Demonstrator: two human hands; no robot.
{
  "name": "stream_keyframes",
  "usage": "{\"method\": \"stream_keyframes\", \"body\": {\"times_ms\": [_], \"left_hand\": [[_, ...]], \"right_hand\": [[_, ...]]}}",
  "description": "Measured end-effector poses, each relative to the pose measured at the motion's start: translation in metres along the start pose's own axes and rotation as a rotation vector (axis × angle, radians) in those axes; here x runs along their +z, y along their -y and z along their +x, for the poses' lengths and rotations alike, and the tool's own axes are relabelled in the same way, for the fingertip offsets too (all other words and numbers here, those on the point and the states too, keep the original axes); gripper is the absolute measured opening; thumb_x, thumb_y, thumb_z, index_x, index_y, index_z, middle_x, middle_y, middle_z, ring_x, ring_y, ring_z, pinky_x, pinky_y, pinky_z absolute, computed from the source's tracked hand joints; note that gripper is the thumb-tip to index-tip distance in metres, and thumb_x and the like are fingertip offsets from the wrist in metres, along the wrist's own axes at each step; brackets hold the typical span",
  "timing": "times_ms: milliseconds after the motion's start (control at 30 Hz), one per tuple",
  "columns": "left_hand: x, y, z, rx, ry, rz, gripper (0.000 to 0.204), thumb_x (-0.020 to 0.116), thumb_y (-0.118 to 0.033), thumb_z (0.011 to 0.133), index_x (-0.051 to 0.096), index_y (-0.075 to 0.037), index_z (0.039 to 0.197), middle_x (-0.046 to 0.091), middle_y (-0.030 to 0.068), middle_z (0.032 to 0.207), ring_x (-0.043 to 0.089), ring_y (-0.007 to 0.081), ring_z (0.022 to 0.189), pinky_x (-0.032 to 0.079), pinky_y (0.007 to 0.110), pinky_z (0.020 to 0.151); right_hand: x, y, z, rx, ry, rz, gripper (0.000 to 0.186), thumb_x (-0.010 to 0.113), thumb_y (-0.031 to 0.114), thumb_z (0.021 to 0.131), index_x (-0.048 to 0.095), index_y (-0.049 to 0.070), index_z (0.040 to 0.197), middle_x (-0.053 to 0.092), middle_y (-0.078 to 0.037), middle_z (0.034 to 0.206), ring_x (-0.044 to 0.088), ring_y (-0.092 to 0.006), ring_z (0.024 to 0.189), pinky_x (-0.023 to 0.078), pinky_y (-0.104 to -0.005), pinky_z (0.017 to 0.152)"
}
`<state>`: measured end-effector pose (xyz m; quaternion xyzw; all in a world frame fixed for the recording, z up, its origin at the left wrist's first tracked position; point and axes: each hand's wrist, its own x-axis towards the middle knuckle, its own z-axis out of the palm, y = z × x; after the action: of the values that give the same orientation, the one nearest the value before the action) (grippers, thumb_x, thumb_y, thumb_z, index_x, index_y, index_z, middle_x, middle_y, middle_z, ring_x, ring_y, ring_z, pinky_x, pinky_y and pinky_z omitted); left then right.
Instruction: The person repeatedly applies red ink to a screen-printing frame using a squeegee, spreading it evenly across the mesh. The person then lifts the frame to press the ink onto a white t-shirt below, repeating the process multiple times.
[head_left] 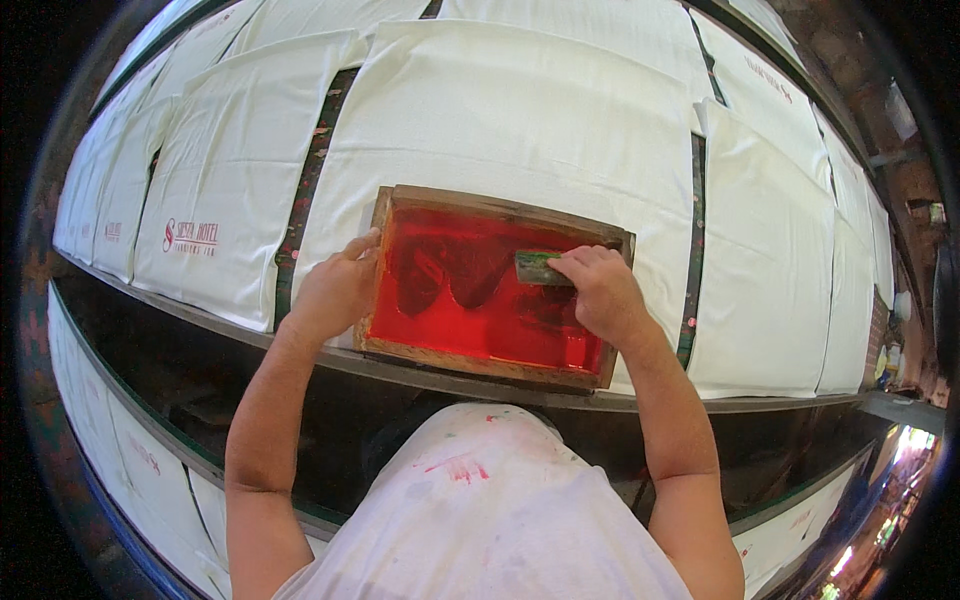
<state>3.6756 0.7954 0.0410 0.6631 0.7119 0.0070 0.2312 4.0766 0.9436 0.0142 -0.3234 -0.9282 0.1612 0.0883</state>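
A wooden-framed printing screen [480,355] with red mesh lies on a white towel [520,120] at the table's near edge. Dark red ink is smeared in wavy bands over its left and middle parts. My left hand [340,285] is closed on the left side of the frame, some fingertips hidden behind the wood. In my right hand [603,290] is a small squeegee [537,267], a flat greyish blade with green on it, held over the right half of the mesh. My fingers wrap its right end.
More white towels lie side by side along the long table, several with red prints, such as the printed towel [225,190] at left. Dark strips of table show between them. Behind me runs a second table with white towels [150,450]. Bottles and small containers [888,365] stand at far right.
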Motion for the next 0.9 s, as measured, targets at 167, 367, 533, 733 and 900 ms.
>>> {"method": "stream_keyframes", "body": {"times_ms": [167, 367, 533, 733, 900], "left_hand": [[0.007, 0.007, -0.001, 0.108, -0.131, 0.059, 0.053, 0.075, -0.005, 0.093, 0.071, -0.002, 0.146, 0.060, 0.0136, 0.168, 0.073, 0.0392, 0.132, 0.062, 0.052, 0.109], [0.003, 0.010, -0.001, 0.159, -0.134, 0.048, 0.045, 0.073, -0.009, 0.096, 0.076, -0.001, 0.140, 0.064, 0.0158, 0.165, 0.077, 0.0402, 0.125, 0.063, 0.052, 0.105], [0.004, 0.024, -0.002, 0.212, -0.117, -0.020, 0.055, 0.081, -0.010, 0.090, 0.074, -0.002, 0.144, 0.059, 0.0146, 0.170, 0.074, 0.0401, 0.131, 0.062, 0.052, 0.109], [-0.004, 0.045, -0.001, 0.261, -0.022, -0.034, 0.072, 0.095, -0.019, 0.083, 0.071, -0.005, 0.150, 0.057, 0.0081, 0.173, 0.070, 0.0406, 0.136, 0.058, 0.052, 0.115], [-0.008, 0.051, 0.008, 0.325, -0.128, 0.037, 0.065, 0.095, -0.020, 0.085, 0.075, -0.010, 0.145, 0.058, 0.0065, 0.171, 0.070, 0.0403, 0.131, 0.060, 0.053, 0.110]], "right_hand": [[0.010, 0.023, -0.035, -0.036, -0.033, -0.002, 0.047, 0.073, -0.002, 0.085, 0.083, 0.008, 0.130, 0.079, -0.014, 0.126, 0.073, -0.0352, 0.118, 0.055, -0.0511, 0.105], [0.017, 0.056, -0.069, -0.004, -0.062, 0.005, 0.050, 0.072, -0.004, 0.083, 0.082, 0.009, 0.131, 0.079, -0.013, 0.128, 0.073, -0.0351, 0.120, 0.055, -0.0525, 0.104], [0.021, 0.076, -0.079, 0.104, -0.105, 0.029, 0.052, 0.069, -0.006, 0.085, 0.081, 0.009, 0.134, 0.079, -0.014, 0.124, 0.074, -0.0375, 0.119, 0.057, -0.0514, 0.103], [0.020, 0.083, -0.047, 0.555, -0.252, 0.003, 0.040, 0.068, 0.003, 0.097, 0.077, 0.003, 0.136, 0.077, -0.023, 0.120, 0.074, -0.0472, 0.114, 0.059, -0.0576, 0.100], [0.023, 0.090, -0.024, 0.838, -0.254, -0.168, 0.029, 0.071, 0.016, 0.098, 0.078, 0.003, 0.123, 0.077, -0.020, 0.118, 0.078, -0.0452, 0.107, 0.063, -0.0573, 0.095]]}}
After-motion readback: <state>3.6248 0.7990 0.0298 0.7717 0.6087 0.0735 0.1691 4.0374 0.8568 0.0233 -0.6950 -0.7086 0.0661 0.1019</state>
